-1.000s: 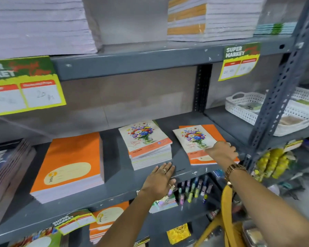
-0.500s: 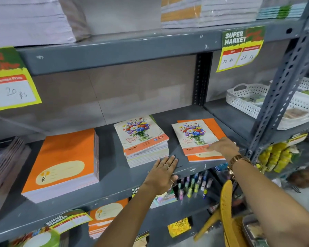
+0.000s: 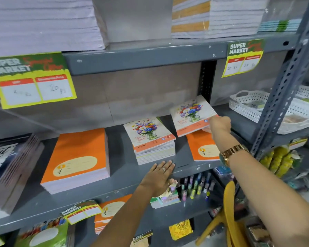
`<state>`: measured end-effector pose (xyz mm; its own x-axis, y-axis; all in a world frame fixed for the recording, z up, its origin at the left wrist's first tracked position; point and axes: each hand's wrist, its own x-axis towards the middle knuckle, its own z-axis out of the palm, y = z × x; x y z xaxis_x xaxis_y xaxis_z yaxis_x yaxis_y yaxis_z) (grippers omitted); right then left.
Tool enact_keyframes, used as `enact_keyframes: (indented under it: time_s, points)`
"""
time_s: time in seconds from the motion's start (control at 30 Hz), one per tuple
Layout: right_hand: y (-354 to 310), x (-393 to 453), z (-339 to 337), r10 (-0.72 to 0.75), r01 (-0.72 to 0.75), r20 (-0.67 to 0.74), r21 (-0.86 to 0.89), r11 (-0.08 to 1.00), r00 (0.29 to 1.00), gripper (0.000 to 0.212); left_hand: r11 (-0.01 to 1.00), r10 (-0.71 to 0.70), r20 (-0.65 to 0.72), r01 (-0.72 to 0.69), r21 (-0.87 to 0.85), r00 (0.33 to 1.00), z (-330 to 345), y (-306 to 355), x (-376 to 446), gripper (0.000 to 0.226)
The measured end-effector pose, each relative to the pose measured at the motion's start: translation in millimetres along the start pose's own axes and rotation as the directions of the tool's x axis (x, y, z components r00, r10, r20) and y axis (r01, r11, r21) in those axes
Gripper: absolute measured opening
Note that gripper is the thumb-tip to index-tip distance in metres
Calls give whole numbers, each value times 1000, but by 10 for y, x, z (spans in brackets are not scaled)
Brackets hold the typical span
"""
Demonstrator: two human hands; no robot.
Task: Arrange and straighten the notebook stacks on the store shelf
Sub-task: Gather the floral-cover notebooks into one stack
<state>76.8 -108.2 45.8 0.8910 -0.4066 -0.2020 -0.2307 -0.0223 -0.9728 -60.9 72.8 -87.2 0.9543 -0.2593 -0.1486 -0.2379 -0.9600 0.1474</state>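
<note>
The grey metal shelf [image 3: 125, 177] carries everything, so places are given against it. Toward its left sits the large orange notebook stack [image 3: 78, 157], flat and squared. At the shelf's middle stands the flowered notebook stack [image 3: 151, 139], its top cover showing a bouquet. Toward the right end lies a thin orange notebook [image 3: 201, 148], flat on the shelf. Above it, tilted and lifted clear, is a single flowered notebook [image 3: 191, 114], pinched at its lower right corner by the right hand [image 3: 219, 124], fingers closed on the cover. The left hand [image 3: 159, 177] lies palm down on the shelf's front edge, fingers extended together, just before the flowered stack.
</note>
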Motion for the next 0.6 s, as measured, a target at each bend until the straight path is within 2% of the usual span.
enact_keyframes:
  time_s: [0.17, 0.27, 0.4, 0.5, 0.6]
  points:
    - [17, -382, 352, 38, -100, 268, 224, 969, 963, 36, 999, -48, -7, 48, -9, 999, -23, -159, -288, 59]
    - [143, -594, 591, 103, -178, 357, 186, 966, 929, 41, 997, -73, 0, 73, -30, 997, -18, -224, -434, 59]
    - [291, -698, 850, 177, -221, 403, 66, 973, 898, 32, 994, -87, 14, 88, -61, 996, -37, -307, -571, 58]
    - [353, -704, 921, 124, -93, 351, -104, 990, 928, 25, 993, -97, 18, 97, -64, 995, -30, -344, -615, 58]
    - [363, -731, 880, -16, 140, 308, -385, 912, 951, 38, 993, -102, 17, 103, -58, 995, -25, -341, -614, 59]
